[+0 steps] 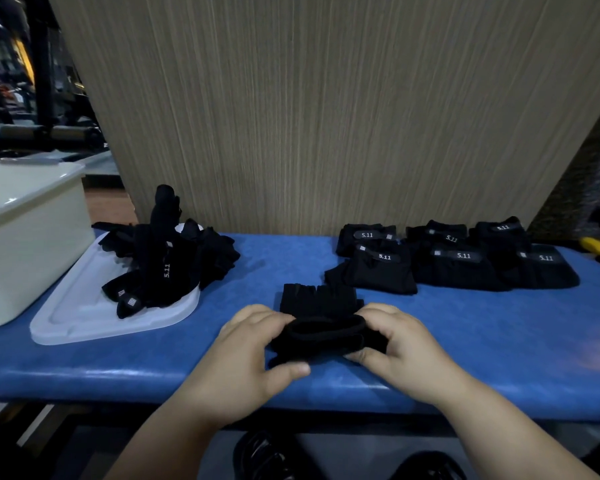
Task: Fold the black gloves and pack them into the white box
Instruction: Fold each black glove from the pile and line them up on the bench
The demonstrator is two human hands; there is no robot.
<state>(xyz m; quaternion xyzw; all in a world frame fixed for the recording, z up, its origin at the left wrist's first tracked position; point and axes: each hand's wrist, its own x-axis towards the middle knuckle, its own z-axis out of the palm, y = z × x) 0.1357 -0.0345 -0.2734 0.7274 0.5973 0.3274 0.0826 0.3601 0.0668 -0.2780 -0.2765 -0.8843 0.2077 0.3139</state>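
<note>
The white box (32,237) is set at the left end of the table (499,341); its inside cannot be seen from here. Just beside it a white tray (84,323) is laid flat, and a loose pile (167,261) of black gloves is heaped on it, one propped upright. At the front edge, one glove (323,336) is gripped at both ends. The left hand (246,355) is curled round one end, thumb at the near side, and the fingers (378,315) of the right hand (406,348) are curled over the other. Its cuff is rolled up; its stubby finger ends are laid flat on the table. Folded gloves (458,261), marked 5.11, are lined up at the far right. A wood panel (326,116) is stood behind it all.
</note>
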